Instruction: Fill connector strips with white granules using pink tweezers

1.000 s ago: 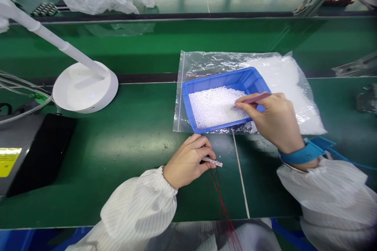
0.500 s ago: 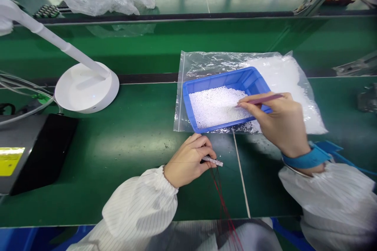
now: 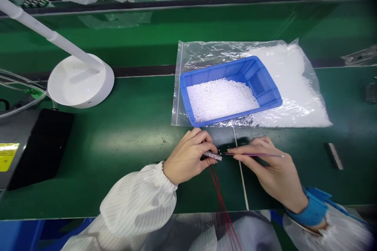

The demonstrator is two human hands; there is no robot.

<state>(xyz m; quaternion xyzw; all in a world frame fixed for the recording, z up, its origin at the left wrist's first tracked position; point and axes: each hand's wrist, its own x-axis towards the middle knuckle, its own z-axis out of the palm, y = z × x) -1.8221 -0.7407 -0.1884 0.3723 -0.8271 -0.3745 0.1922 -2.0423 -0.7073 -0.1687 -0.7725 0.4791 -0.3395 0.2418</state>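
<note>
The left hand rests on the green counter, its grip pinched narrow on a small pale strip that juts rightward from the fingertips; thin red wires trail from it toward the person. The right hand holds slim tweezers in a closed grip, their tip just beside the strip's free end. Beyond both hands, well apart, a blue tray of white beads sits on a clear plastic bag.
</note>
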